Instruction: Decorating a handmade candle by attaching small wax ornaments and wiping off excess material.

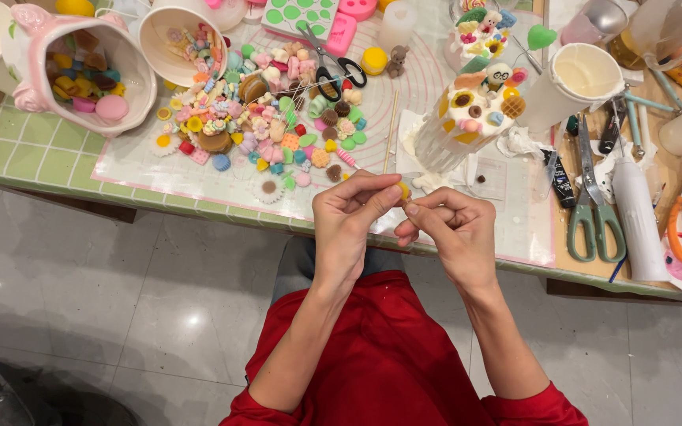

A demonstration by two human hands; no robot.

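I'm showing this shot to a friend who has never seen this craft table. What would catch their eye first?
Probably the bright heap of small candy-coloured charms spread over the translucent mat on the table, up left. Next, the tall white cream-covered cup studded with sunflower and sweet decorations, just right of centre. In front, the left hand and right hand meet, pinching a tiny yellow piece between fingertips.

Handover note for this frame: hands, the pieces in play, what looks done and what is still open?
Left hand and right hand: fingertips meet on a small yellow charm above the table edge.
Decorated cup: on the mat, top already covered with charms.
Loose charm pile: left on the mat, many unused.
Green scissors: right of the mat, untouched.
Open: yellow charm not yet placed.
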